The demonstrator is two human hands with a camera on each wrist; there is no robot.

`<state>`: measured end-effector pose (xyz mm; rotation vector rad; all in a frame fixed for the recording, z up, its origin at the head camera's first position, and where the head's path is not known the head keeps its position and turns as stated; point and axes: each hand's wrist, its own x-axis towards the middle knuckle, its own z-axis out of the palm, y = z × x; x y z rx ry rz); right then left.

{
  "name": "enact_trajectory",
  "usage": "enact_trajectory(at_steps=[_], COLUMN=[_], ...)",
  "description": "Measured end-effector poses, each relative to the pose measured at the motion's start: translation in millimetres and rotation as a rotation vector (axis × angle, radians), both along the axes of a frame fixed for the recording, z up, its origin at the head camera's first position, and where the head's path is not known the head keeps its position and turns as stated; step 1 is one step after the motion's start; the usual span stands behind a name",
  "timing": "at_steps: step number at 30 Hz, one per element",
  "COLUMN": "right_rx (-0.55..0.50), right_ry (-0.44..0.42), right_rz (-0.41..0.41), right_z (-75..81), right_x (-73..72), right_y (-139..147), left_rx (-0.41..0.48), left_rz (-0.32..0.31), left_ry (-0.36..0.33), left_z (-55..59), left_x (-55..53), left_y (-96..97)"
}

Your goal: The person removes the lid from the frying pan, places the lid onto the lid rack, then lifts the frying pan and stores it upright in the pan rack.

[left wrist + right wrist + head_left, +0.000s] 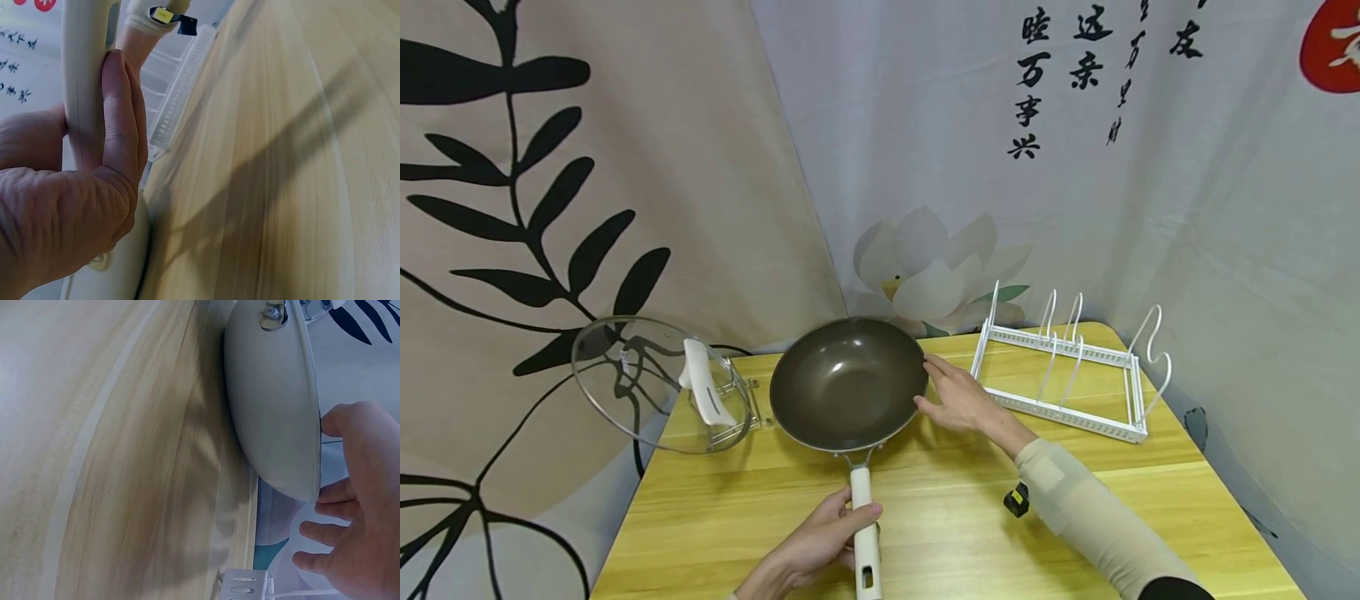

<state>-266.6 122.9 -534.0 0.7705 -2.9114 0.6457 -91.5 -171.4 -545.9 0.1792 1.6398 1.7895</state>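
- One frying pan [848, 387]
- One glass lid [658, 387]
- One metal stand [766, 422]
- One white rack [1063, 415]
- One wooden table [955, 533]
- Two hands: one left hand [820, 537], one right hand [961, 398]

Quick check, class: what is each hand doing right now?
Left hand: holding the pan handle.
Right hand: open, at the edge of the pan.
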Motion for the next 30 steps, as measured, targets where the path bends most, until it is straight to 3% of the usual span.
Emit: enact_trajectory(at_steps=[16, 30], right_rx=[-0.044, -0.047], right_ry=[-0.03, 0.033], right_rz=[0.005, 0.014], right_z=[-3.8, 1.1], right_x=[-1.6, 22.7], right_y=[0.5, -7.1], left_rx=[0.042, 0.029], left_rz=[0.014, 0.032], left_ry=[-0.029, -0.028], left_z=[-1.0, -1.2], left_x=[3.1, 4.6], left_y=[11.6, 15.8])
